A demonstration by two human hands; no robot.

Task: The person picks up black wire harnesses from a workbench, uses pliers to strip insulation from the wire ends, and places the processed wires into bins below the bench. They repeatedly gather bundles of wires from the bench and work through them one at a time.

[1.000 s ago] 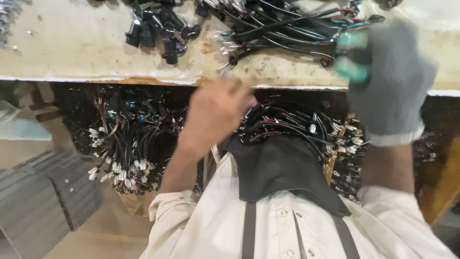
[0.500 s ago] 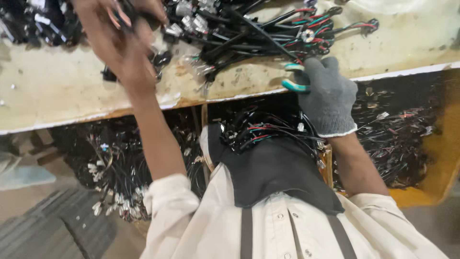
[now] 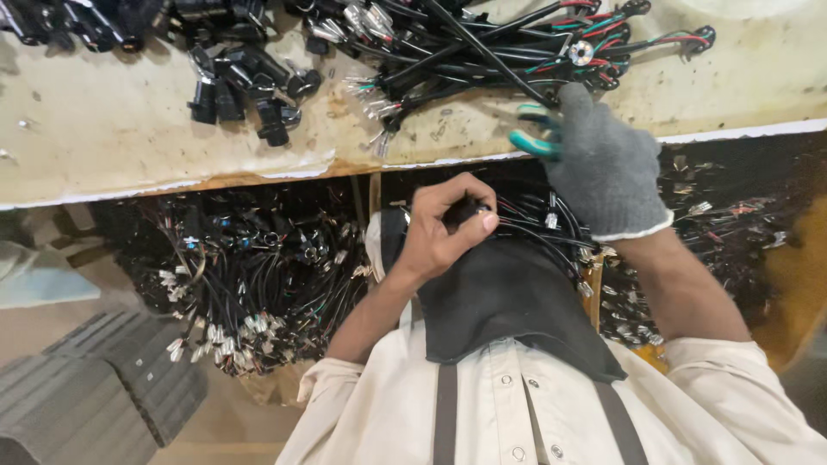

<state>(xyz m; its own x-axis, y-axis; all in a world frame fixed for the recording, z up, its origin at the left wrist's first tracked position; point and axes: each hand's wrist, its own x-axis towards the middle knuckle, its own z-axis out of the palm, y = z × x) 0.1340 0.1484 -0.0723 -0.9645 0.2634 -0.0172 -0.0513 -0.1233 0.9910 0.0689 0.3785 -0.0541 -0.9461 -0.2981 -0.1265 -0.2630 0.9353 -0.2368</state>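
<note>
On the left, black connector housings are lying loose on the worn cream bench top, and below its near edge a heap of finished wire bundles is hanging in shadow.

Toward the middle, the left hand is curling shut, thumb and fingers pinching a small black connector just below the bench edge, close to the body. Thin black leads are running from it to the right. To do this step well, the pinch wants to be staying firm on the connector body and not on the leads, so that nothing is pulling out of the housing, and the wrist wants to be staying bent in, as it is, keeping the part steady.

To the right, the right hand, in a grey knit glove, is closing around teal-handled pliers at the bench edge, the arm reaching forward and up. The tool's tips are lying among the tangled harnesses at the far side, and I cannot tell what they are biting.
</note>
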